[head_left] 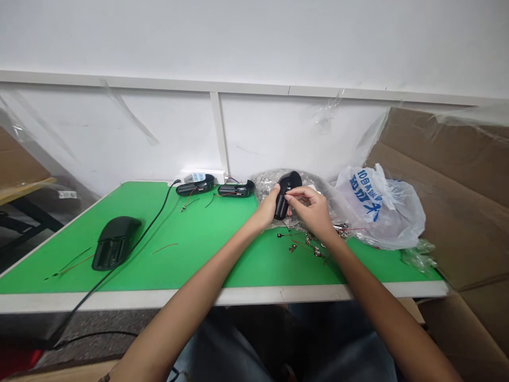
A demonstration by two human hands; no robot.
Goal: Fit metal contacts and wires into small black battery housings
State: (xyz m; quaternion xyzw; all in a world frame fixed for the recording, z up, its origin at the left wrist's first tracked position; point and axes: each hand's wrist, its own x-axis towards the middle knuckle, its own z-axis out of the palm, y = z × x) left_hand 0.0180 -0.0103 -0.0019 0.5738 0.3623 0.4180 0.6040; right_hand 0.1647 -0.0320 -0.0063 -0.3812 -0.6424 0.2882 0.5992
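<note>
My left hand (268, 210) is wrapped round a black plastic housing (293, 179) with a curved, hood-like top, held upright above the table. At its side, my right hand (317, 210) pinches a thin red wire (301, 196) close to the housing's front. The wire's end is too small to make out. Below the hands lie small metal contacts (317, 252) with red and black wires. Similar black housings rest at the back, one on the left (195, 186) and one nearer (236, 189), both with wires. Another black housing (116, 243) leans at the left.
A clear bag (260, 182) of small metal parts sits behind my hands. To its right stands a white plastic bag (403, 212) with blue writing, beside cardboard (445, 185). A black cable (157, 215) crosses the green tabletop (186, 265). A wall stands behind.
</note>
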